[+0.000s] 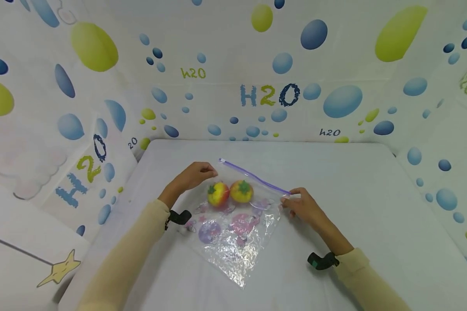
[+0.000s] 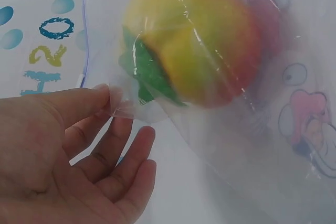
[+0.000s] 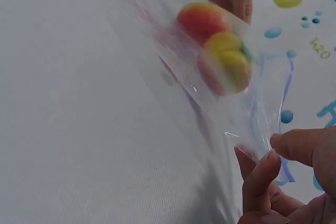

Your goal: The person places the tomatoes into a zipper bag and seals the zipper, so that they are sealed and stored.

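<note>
In the head view, a clear plastic bag (image 1: 237,224) with pink and purple prints was spread over the near middle of a white table (image 1: 342,172), its purple zip strip (image 1: 257,177) slanting from the far left down to the right. Two red-and-yellow toy fruits with green leaves were inside the bag, toward its far end below the strip: the left fruit (image 1: 218,194) and the right fruit (image 1: 241,191) sat side by side, touching. The left hand (image 1: 194,176) was at the bag's far left edge, just beside the left fruit, and the right hand (image 1: 305,206) held the right edge at the end of the strip. Beyond the table's far edge rose a white backdrop (image 1: 225,39) with blue and green ovals and H2O lettering. In the left wrist view, the left hand pinched a corner of the film between thumb and forefinger, its other digits loosely bent and apart, while the left fruit showed through the plastic close by. In the right wrist view, the right hand pinched the film beside the purple strip, thumb on one side and fingertips on the other; both fruits showed farther up in the bag.
</note>
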The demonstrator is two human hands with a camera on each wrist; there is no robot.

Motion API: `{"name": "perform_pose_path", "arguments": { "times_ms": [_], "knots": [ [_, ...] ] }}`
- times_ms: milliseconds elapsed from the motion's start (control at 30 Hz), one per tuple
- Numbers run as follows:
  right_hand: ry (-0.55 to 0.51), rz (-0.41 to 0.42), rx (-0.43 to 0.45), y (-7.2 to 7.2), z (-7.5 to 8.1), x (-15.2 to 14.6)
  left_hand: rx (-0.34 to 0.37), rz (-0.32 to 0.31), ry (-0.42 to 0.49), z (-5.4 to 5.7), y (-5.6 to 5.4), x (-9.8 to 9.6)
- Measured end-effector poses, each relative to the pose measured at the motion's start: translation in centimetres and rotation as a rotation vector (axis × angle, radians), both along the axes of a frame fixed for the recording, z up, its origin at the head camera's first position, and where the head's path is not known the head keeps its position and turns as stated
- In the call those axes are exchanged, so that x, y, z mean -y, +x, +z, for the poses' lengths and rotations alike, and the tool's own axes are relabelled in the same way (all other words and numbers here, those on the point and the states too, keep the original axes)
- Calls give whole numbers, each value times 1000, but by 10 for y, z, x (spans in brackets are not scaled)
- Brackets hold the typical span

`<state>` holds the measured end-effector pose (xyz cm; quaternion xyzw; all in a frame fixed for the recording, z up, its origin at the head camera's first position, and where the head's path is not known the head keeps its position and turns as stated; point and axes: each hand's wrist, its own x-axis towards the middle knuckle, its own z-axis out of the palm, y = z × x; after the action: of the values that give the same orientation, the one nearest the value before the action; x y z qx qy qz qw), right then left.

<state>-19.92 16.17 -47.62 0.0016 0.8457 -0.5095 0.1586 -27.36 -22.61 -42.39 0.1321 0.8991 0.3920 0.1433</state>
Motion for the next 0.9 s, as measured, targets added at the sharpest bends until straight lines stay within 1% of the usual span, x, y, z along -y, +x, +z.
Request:
{"name": "perform_pose_path", "arguments": {
  "times_ms": [133, 200, 300, 433, 533, 633, 900],
  "knots": [
    [-47, 31, 27, -1, 0, 2, 4, 30, 15, -3, 2, 3],
    [-66, 52, 16, 0, -1, 2, 5, 31, 24, -5, 2, 5],
    [-96, 61, 3, 1, -1, 2, 13, 25, 43, -7, 2, 7],
    [-124, 66, 8, 2, -1, 3, 12, 18, 64, -7, 4, 11],
    [-119, 66, 16, 2, 1, 3, 5, 21, 75, -6, 5, 14],
    [-108, 59, 11, 1, 3, 3, 9, 37, 89, -8, 6, 15],
    [-114, 46, -57, -2, 7, -7, 39, 92, 135, -11, 12, 21]
  ]
}}
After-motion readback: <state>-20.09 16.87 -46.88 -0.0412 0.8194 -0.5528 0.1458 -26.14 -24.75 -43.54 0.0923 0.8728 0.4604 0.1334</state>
